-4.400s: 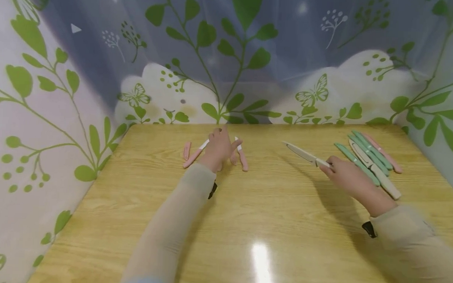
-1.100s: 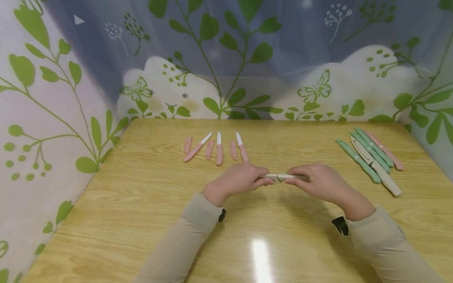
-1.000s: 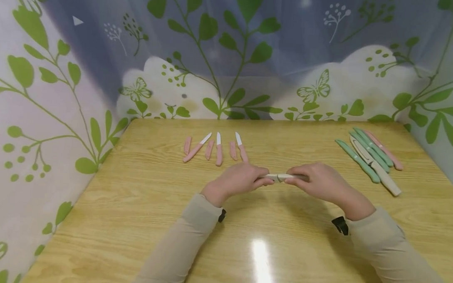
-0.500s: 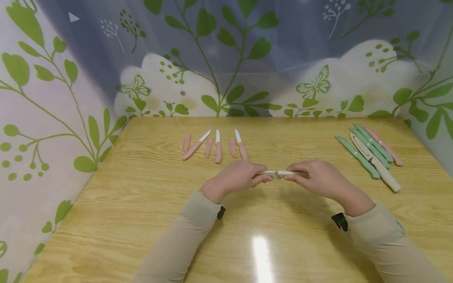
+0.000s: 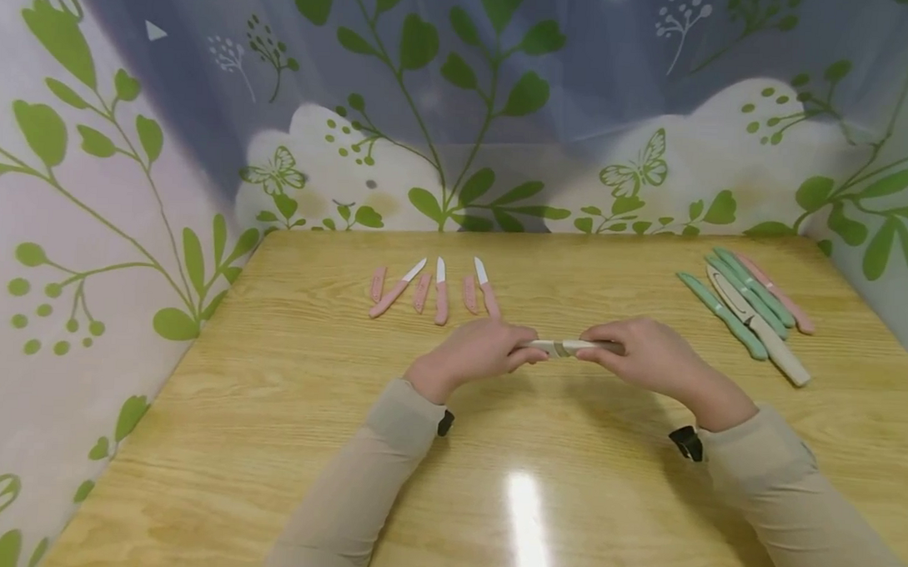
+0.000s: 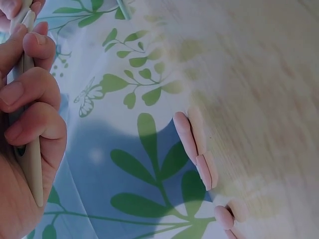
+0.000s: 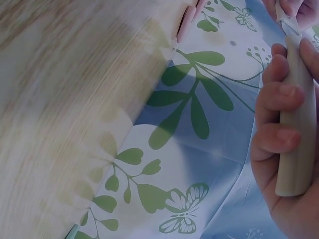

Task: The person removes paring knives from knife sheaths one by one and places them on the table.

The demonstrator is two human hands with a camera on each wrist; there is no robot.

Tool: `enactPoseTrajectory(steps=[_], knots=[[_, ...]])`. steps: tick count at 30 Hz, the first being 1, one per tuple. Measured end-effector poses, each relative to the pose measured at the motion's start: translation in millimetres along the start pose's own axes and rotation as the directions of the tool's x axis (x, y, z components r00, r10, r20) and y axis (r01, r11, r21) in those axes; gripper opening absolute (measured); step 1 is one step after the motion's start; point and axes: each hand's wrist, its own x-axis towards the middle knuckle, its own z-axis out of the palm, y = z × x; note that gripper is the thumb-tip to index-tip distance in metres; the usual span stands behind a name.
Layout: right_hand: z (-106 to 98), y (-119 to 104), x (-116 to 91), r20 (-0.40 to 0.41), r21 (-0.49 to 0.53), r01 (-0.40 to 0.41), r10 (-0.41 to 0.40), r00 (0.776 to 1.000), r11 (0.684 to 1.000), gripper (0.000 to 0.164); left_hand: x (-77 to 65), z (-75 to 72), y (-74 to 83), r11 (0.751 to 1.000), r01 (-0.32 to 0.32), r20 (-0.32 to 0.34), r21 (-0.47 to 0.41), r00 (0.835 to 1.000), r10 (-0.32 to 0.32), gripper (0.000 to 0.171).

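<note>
Both hands hold one cream-handled knife level above the middle of the table. My left hand (image 5: 474,355) grips its cream blade sheath (image 6: 33,169), fingers curled round it and the narrow tip toward the palm. My right hand (image 5: 650,357) wraps round the thick cream handle (image 7: 294,154). Sheath and handle meet between the fingertips, where a small part of the junction (image 5: 560,348) shows. Most of the blade is hidden. Beyond my left hand lie three bare pink paring knives (image 5: 442,304), with pink sheaths (image 5: 421,292) beside them.
At the right lie several sheathed knives: mint-green ones (image 5: 723,316), a cream one (image 5: 778,349) and a pink one (image 5: 787,303). Patterned fabric (image 5: 519,152) stands along the back and sides of the wooden table (image 5: 447,483).
Earlier my left hand was over the pink knives while my right held the cream knife near the right-hand pile. Both hands then met mid-table, left on the sheath. Over the last second they barely move.
</note>
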Motion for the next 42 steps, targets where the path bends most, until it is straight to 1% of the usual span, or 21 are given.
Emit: enactPoseTrajectory(steps=[2,6,11,16,22,27,35,42], knots=[[-0.4,1.4,-0.4,0.005,0.000,-0.010,0.010,1.000,1.000,0.033,0.8,-0.3,0.2,1.000,0.006,0.008,-0.018,1.000,-0.006,0.029],[-1.5,3.7,-0.2,0.002,-0.004,-0.020,0.020,1.000,1.000,0.035,2.2,-0.7,-0.6,1.000,0.000,0.002,-0.020,1.000,0.000,0.028],[-2.4,4.8,0.1,0.004,0.008,-0.005,0.005,1.000,1.000,0.034,2.5,-0.7,-1.0,1.000,-0.003,0.002,-0.010,1.000,0.003,0.028],[-2.0,4.5,-1.2,0.008,0.010,-0.011,0.011,1.000,1.000,0.034,1.8,1.0,-1.1,1.000,-0.009,-0.003,-0.016,1.000,0.009,0.028],[0.5,4.9,-1.9,0.018,0.004,0.001,-0.001,1.000,1.000,0.032,0.3,4.8,-2.7,1.000,-0.023,-0.003,0.008,1.000,0.023,0.028],[-0.7,4.8,-0.1,0.009,0.004,0.002,-0.002,1.000,1.000,0.031,-0.3,2.1,-3.5,1.000,-0.022,-0.014,-0.001,1.000,0.022,0.027],[-3.0,4.0,0.7,0.025,0.004,-0.014,0.014,1.000,1.000,0.031,-2.2,-0.1,-4.0,1.000,-0.008,0.000,-0.026,1.000,0.008,0.028],[-4.3,4.9,-0.9,0.040,0.004,-0.039,0.039,0.998,0.999,0.035,-1.3,-0.2,-4.6,1.000,0.004,0.022,-0.019,1.000,-0.003,0.028]])
